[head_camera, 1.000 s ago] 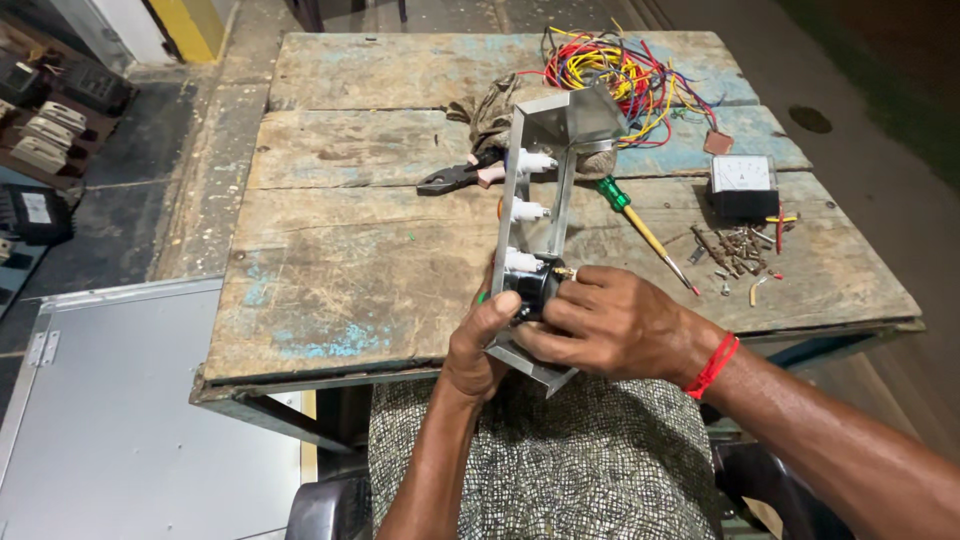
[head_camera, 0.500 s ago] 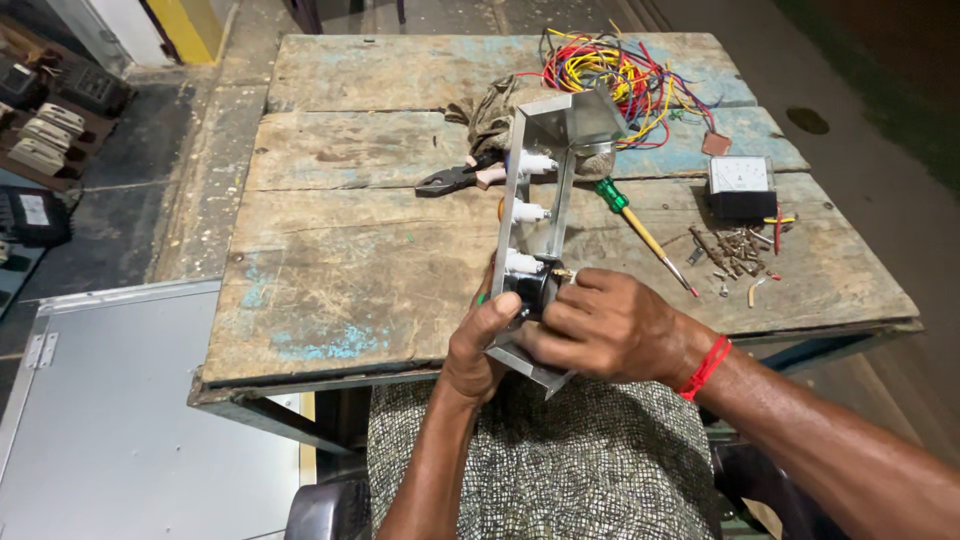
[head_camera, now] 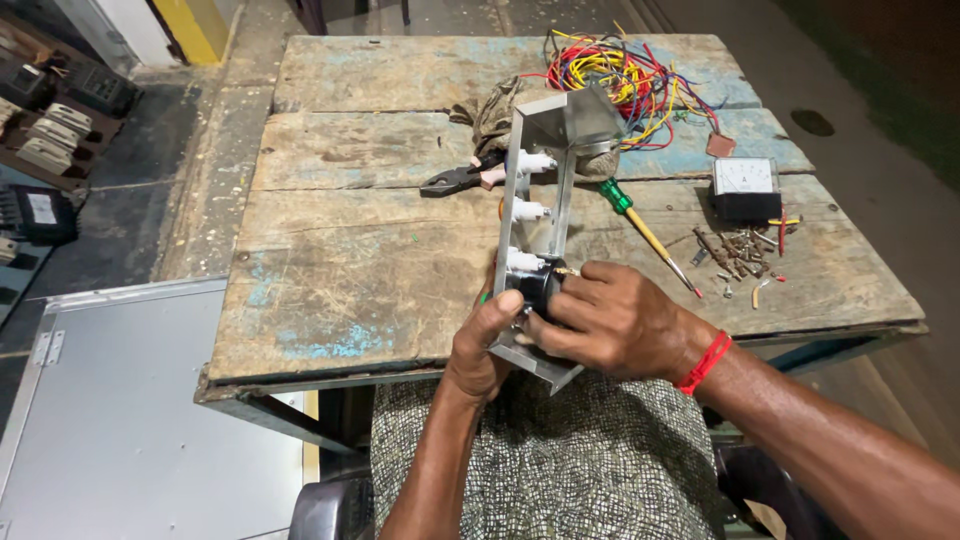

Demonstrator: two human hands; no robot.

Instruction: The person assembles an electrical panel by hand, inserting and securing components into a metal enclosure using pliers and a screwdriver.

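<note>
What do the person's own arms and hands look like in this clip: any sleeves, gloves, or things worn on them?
Both arms are bare from the frame edge down; no sleeves show and no gloves. The left hand has nothing on it, and no ring, watch or band shows on its wrist. The right hand wears a red band of thin cord or thread wrapped around the wrist. No rings show on the visible fingers.

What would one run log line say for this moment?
left hand: steadies metal panel | right hand: on black round part | screwdriver, pliers on wooden table
</note>
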